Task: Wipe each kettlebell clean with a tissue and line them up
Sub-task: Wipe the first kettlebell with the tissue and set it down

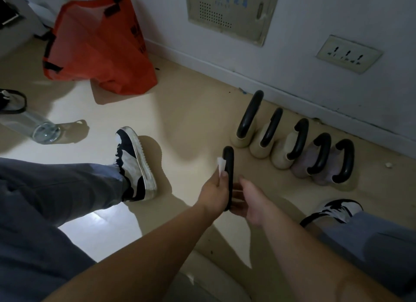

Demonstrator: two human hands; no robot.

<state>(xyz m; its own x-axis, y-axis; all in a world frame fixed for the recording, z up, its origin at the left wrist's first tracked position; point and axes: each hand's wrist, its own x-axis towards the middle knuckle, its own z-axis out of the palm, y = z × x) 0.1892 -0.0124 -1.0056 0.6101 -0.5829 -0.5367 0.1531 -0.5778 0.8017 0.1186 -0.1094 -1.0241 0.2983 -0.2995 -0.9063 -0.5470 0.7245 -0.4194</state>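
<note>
I hold a kettlebell by its black handle [228, 162] low over the floor, its body hidden behind my hands. My left hand [215, 193] pinches a white tissue [221, 166] against the handle's left side. My right hand [249, 203] curls around the kettlebell's lower part from the right. Several more kettlebells stand in a row along the wall: cream ones starting at the left [242, 139] and mauve ones at the right end [324, 175], all with black handles.
An orange bag [99, 47] lies on the floor at the back left. A clear bottle [42, 131] lies at the left. My shoes [135, 164] [335, 210] flank the kettlebell. A white scrap [388, 165] sits near the skirting board, below a wall socket [348, 54].
</note>
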